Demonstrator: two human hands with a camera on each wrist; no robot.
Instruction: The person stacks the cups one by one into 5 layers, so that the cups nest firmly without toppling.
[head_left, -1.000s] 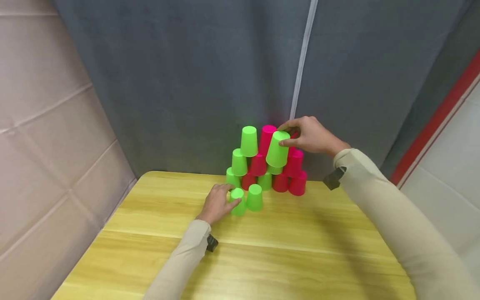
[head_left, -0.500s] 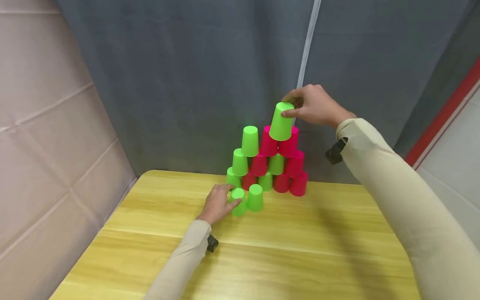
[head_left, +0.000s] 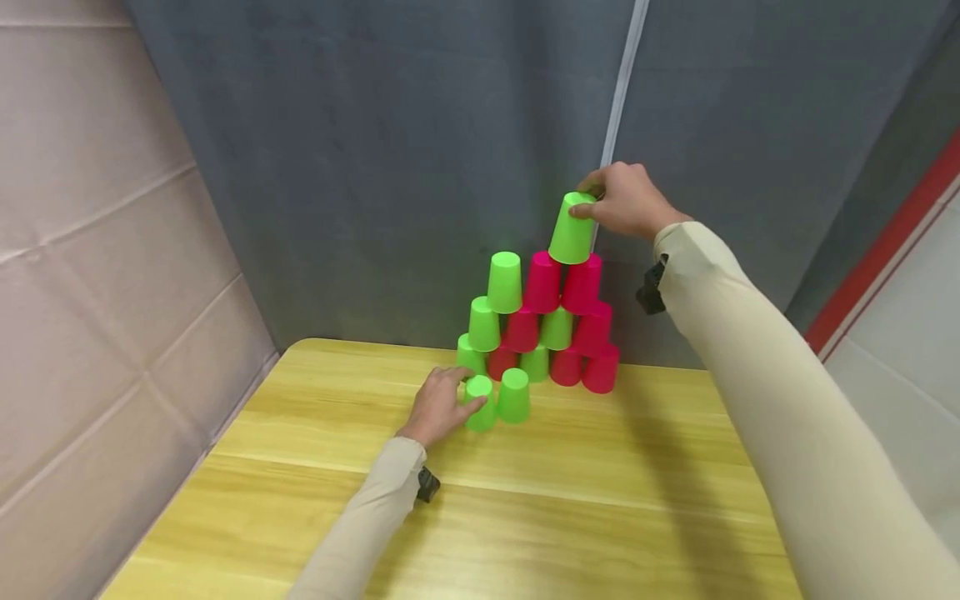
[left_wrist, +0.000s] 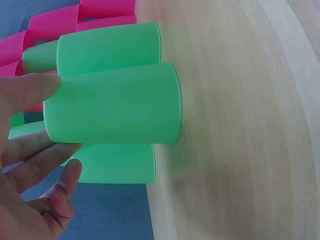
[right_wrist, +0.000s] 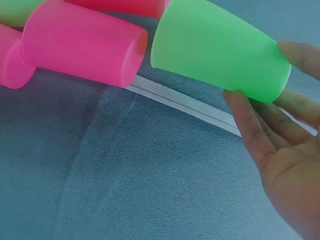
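Cup-stacking has moved up a tier: my right hand point(head_left: 626, 200) has carried the upturned green plastic cup point(head_left: 572, 228) to the top centre of the frame, fingers gripping it atop two pink plastic cups point(head_left: 562, 283) (seemingly seated). My left hand point(head_left: 438, 406) still grips a small green cup point(head_left: 480, 402) on the yellow wooden worktop point(head_left: 600, 500).

A yellow wood-grain bench point(head_left: 570, 508) fills the lower frame beneath a grey fabric backdrop point(head_left: 390, 142) with a pale vertical seam point(head_left: 618, 92); beige quilted padding point(head_left: 97, 250) lines the left, a red stripe point(head_left: 885, 242) the right.
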